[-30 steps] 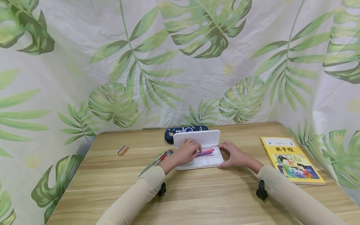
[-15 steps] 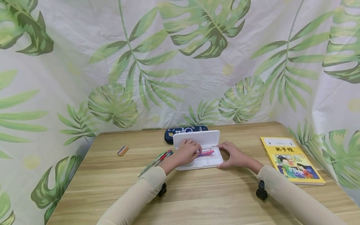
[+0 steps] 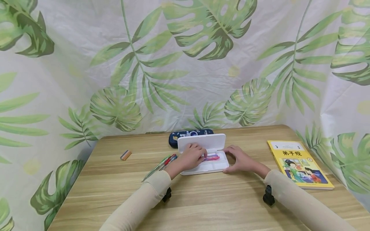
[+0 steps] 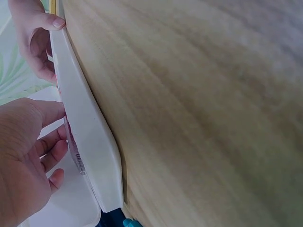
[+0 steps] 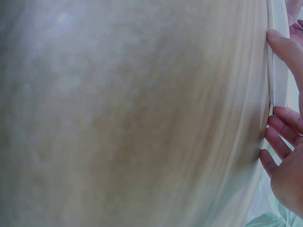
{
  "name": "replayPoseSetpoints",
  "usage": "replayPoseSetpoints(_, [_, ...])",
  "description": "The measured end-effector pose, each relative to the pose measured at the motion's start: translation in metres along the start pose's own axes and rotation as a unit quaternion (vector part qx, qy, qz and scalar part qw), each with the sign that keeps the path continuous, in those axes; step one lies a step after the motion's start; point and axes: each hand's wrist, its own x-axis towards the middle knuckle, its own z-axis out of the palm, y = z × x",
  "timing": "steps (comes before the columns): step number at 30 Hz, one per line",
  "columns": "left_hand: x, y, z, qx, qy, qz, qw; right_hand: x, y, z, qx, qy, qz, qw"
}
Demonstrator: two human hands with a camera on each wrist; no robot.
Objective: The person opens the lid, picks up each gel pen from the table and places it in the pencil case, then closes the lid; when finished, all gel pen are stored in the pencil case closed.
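Observation:
A white pencil case (image 3: 205, 166) lies on the table with its lid (image 3: 215, 141) raised at the back. Inside it are pink and purple pens (image 3: 213, 158). My left hand (image 3: 192, 156) reaches into the case, its curled fingers holding the pens' left ends, which it partly hides. In the left wrist view, the thumb and fingers of the left hand (image 4: 33, 151) go in over the case wall (image 4: 87, 113). My right hand (image 3: 241, 159) grips the right end of the case, thumb at the front corner and fingers behind, as the right hand (image 5: 286, 146) also shows in its wrist view.
Several pens (image 3: 162, 165) lie left of the case, beside the left wrist. An eraser-like striped block (image 3: 126, 155) sits further left. Behind the lid stands a dark blue pencil pouch (image 3: 174, 138). A yellow book (image 3: 300, 165) lies on the right, near the right forearm.
The pens in the case have shifted under my left fingers, with purple showing again behind the pink. Both hands have stayed nearly in place.

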Motion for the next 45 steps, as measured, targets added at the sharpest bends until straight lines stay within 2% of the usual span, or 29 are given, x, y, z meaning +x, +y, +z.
replayPoseSetpoints(21, [0.0011,-0.0016,0.0005,0.005,0.006,-0.001,1.0000,-0.0009,-0.0035,-0.0001,0.001,0.016,-0.008,0.9998])
replayPoseSetpoints(45, [0.0013,-0.0003,-0.0013,-0.004,-0.002,-0.012,0.9999,0.0002,-0.0015,0.0006,-0.007,0.010,-0.004,0.9999])
